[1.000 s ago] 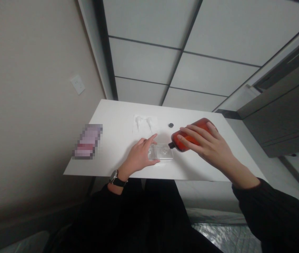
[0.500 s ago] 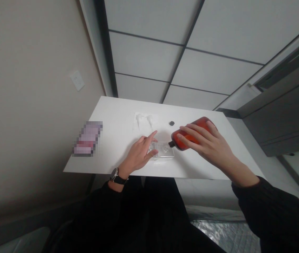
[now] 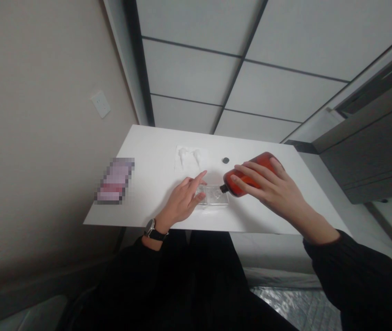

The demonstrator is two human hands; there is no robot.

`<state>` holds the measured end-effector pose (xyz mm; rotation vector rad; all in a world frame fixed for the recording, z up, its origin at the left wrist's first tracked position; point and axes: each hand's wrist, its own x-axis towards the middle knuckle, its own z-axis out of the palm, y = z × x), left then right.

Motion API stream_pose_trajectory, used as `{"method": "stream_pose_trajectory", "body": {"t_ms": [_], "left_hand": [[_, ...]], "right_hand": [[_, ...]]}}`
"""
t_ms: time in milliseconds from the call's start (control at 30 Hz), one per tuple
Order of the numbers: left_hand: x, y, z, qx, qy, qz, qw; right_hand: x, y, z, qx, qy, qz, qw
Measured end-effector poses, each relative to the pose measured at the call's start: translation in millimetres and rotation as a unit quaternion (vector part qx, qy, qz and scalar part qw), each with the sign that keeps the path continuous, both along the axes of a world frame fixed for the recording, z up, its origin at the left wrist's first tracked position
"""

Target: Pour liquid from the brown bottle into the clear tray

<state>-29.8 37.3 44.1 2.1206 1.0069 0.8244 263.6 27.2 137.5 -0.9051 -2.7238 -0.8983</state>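
Observation:
My right hand [image 3: 273, 186] is wrapped over an amber bottle [image 3: 231, 183]. The bottle is tilted, its narrow black neck pointing down to the left, over the right part of a clear rectangular box [image 3: 219, 200]. Clear liquid seems to be in the box below the mouth. My left hand [image 3: 181, 201] holds the left end of the box, thumb at the near side and fingers at the far side, the index finger stretched out. Part of the box is hidden under that hand. A small black cap [image 3: 226, 160] lies on the table behind the bottle.
On the white table [image 3: 141, 184], two white pieces with thin tails [image 3: 189, 157] lie on a pale sheet behind my left hand. A blurred-out pink and purple item [image 3: 115, 181] lies at the left edge. Panelled wall stands behind, plain wall at left.
Both hands, the bottle and the box stay almost in place. The liquid surface under the bottle's mouth looks different, rippled. The view has shifted very slightly.

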Motion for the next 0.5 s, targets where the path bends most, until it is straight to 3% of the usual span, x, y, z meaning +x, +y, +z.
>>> {"method": "stream_pose_trajectory", "body": {"t_ms": [133,300,400,500], "left_hand": [[2.2,-0.1,0.2,-0.001,0.043,0.016,0.999],[6.4,-0.4,2.4,-0.006,0.078,0.041,0.996],[8.0,-0.3,4.6,-0.013,0.086,0.048,0.995],[8.7,-0.2,6.7,-0.02,0.091,0.056,0.994]], "right_hand": [[2.4,-0.5,-5.3,-0.015,0.022,-0.004,1.0],[9.4,-4.3,-28.2,-0.03,0.125,-0.043,0.991],[14.1,-9.1,-48.8,-0.051,0.228,-0.08,0.969],[17.7,-14.6,-72.5,-0.076,0.354,-0.111,0.926]]}}
